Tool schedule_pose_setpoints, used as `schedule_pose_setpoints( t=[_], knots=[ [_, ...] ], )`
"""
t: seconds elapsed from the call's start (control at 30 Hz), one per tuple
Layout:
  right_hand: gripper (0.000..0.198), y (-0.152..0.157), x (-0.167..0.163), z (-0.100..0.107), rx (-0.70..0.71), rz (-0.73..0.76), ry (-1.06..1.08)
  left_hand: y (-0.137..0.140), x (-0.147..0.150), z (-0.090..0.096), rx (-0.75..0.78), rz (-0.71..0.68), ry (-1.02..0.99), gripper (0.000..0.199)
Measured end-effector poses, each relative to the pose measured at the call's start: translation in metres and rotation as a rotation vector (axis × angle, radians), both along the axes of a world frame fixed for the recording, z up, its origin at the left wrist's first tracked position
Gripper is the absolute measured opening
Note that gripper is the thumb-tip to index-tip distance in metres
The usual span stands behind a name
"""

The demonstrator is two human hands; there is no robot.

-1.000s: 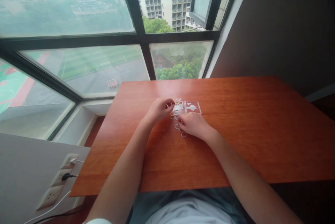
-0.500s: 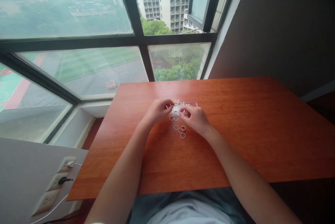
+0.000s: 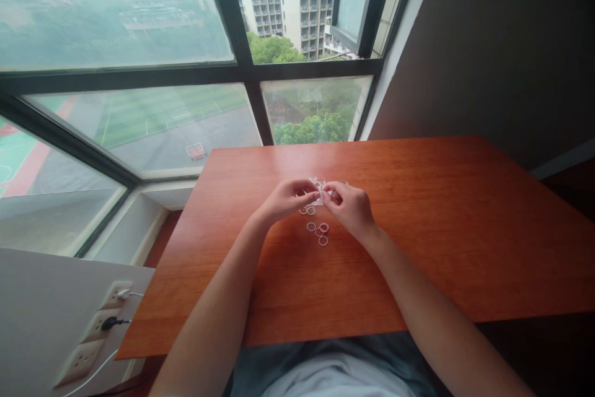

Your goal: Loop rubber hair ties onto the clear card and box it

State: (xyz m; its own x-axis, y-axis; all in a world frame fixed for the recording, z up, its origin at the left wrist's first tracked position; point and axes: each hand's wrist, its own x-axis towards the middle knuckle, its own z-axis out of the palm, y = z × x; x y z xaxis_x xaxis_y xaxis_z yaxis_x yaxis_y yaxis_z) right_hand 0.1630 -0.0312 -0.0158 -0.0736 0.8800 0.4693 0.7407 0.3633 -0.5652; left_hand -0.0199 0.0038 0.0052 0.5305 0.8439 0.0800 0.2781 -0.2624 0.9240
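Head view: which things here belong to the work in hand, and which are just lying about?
In the work, judging by closeness:
left hand and right hand, fingertips close together
clear plastic case, partly hidden by the hands
thin, pale round rings on the reddish-brown wooden table

Just around:
white wall sockets
white plug
black plug
dark-framed glass window

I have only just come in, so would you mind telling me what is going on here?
Someone is working with small parts at a wooden table. Their left hand and right hand are close together, thumbs and fingers bent inward, at a small clear case that they partly hide. What, if anything, the fingertips pinch is too small to make out. Several loose rings lie on the table on the near side of the hands, some of them overlapping.
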Motion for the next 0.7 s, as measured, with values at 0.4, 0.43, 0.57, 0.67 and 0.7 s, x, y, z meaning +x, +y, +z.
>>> schedule_pose_setpoints(
  t=[0.4,0.43,0.57,0.67,0.7],
  knots=[
    [0.019,0.0,0.003,0.004,-0.029,-0.02,-0.005,0.001,0.002,-0.004,0.172,0.12,0.127,0.019],
    [0.019,0.0,0.004,0.004,-0.031,-0.027,-0.001,0.003,0.0,-0.006,0.191,0.138,0.151,0.018],
    [0.018,0.002,0.006,0.004,-0.039,-0.037,0.005,0.008,-0.007,-0.014,0.271,0.201,0.239,0.018],
    [0.017,0.003,0.007,0.003,-0.046,-0.035,-0.001,0.009,-0.008,-0.017,0.301,0.196,0.283,0.018],
    [0.017,0.003,0.007,0.002,-0.047,-0.031,-0.004,0.009,-0.008,-0.017,0.301,0.186,0.295,0.018]
  ],
)
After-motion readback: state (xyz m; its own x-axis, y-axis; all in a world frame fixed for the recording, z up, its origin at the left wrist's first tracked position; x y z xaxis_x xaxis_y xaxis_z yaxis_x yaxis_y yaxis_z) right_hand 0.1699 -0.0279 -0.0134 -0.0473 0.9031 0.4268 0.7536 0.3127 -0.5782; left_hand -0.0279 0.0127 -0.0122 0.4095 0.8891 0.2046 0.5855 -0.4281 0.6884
